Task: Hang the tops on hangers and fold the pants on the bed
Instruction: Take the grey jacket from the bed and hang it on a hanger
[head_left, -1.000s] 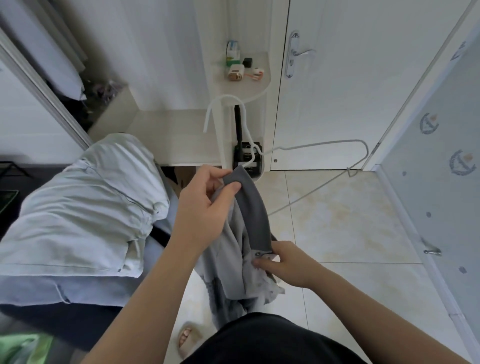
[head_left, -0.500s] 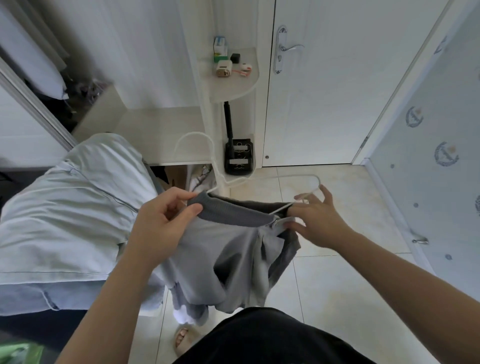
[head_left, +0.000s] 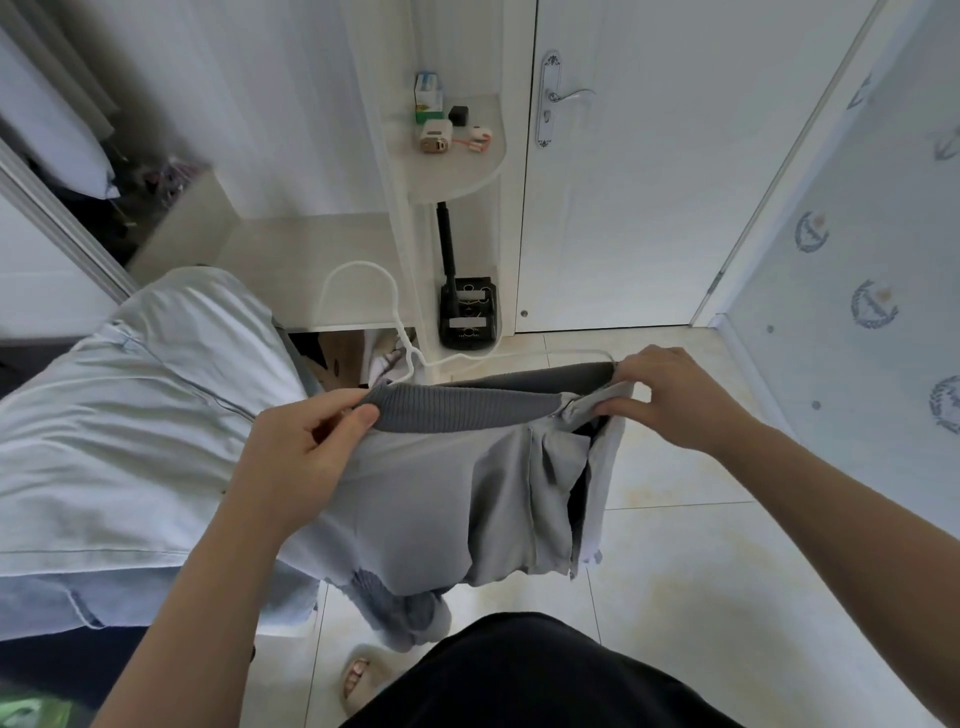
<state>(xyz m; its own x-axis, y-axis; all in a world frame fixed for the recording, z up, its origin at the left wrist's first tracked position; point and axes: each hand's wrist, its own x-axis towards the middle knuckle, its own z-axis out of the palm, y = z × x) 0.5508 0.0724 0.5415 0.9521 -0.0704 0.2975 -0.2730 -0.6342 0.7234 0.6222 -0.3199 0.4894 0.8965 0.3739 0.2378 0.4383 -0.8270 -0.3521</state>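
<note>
— We stand on a pale tiled floor (head_left: 675, 571), a white door (head_left: 649, 208) ahead of us and a bed (head_left: 41, 613) on our left.

— And the top (head_left: 441, 493)?

— We hold the grey top in the air in front of us, over the floor just beside the bed, its dark ribbed collar (head_left: 457, 410) stretched between our hands.

— How does each grip stand?

— Our left grip (head_left: 306, 457) pinches the collar's left end between thumb and curled fingers. Our right grip (head_left: 675, 400) pinches the top's front edge at the collar's right end.

— The hanger (head_left: 357, 264)?

— White, its hook up behind the collar. One arm runs along just above the collar to our right fingers (head_left: 634, 361); the other dips behind the collar near our left thumb. Whether it sits inside the shoulder, we cannot tell.

— Around that?

— Pale blue cloth (head_left: 130, 415) lies spread on the bed. A rounded shelf (head_left: 457, 171) beside the door carries a few small things.
</note>
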